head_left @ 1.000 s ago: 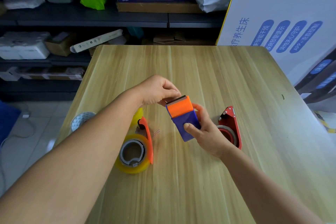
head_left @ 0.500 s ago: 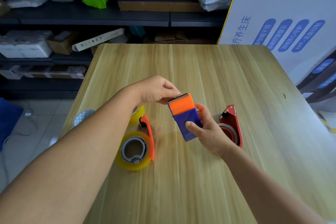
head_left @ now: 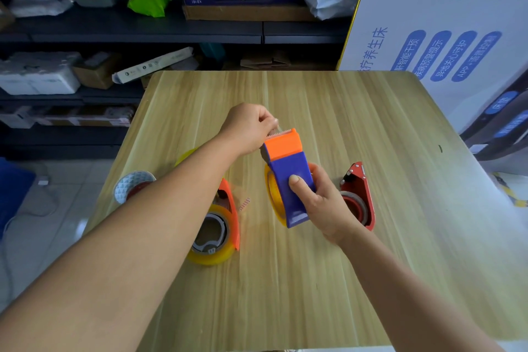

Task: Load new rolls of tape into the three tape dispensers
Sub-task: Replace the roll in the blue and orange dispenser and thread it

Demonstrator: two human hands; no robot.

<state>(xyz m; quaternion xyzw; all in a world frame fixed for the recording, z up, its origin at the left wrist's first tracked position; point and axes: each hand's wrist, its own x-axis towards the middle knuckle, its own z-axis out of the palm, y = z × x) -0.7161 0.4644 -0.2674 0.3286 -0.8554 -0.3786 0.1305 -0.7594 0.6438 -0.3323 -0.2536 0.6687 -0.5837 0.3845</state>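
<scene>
My right hand grips a blue and orange tape dispenser above the table, with a yellow tape roll showing at its left side. My left hand pinches the clear tape end at the toothed blade on the dispenser's top. An orange dispenser with a yellow tape roll lies flat on the table under my left forearm. A red dispenser with a roll inside lies on the table just right of my right hand.
The wooden table has another yellow roll partly hidden behind my left arm and a white patterned roll at its left edge. Dark shelves with boxes stand behind. A large white printed box stands at the right.
The blue and orange dispenser has tilted so more of its side and yellow roll show. My left hand has moved up to the blade and pinches the tape end.
</scene>
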